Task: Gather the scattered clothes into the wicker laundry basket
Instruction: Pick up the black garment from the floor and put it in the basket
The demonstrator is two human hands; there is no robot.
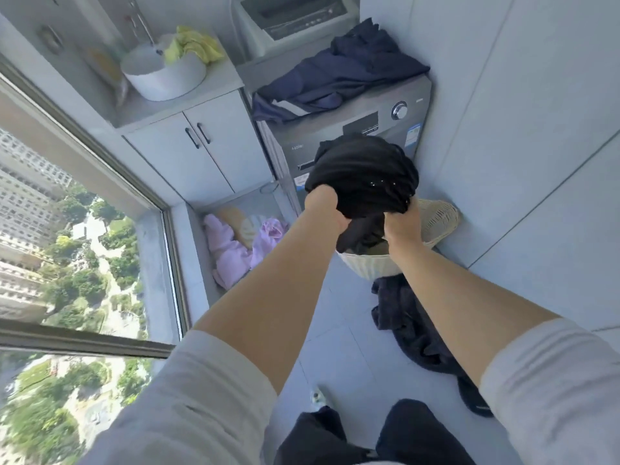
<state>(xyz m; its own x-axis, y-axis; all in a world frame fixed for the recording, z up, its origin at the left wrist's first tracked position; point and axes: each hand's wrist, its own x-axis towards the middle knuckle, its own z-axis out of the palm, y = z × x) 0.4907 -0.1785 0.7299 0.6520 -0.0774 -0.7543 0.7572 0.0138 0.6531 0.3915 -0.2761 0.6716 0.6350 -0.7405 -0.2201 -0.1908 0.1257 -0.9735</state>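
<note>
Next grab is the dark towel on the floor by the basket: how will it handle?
The dark towel looks thick and rumpled, so probably floppy and heavyish. It sprawls long, so one end may trail. Fuzzy pile suggests easy grip.

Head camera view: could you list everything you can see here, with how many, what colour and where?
black garment: one, black, bunched in both hands above the basket
wicker laundry basket: one, cream, on the floor in front of the washing machine
washing machine: one, grey, against the right wall
navy clothes: one heap, dark blue, on top of the washing machine
dark garment: one, dark navy, on the floor beside the basket
pink clothes: a pile, pink and lilac, in the floor corner below the cabinet
yellow cloth: one, yellow, in the basin
basin: one, white, on the cabinet
cabinet: one, white, two doors
window: one, left side
left hand: grip shut on the black garment
right hand: grip shut on the black garment
</note>
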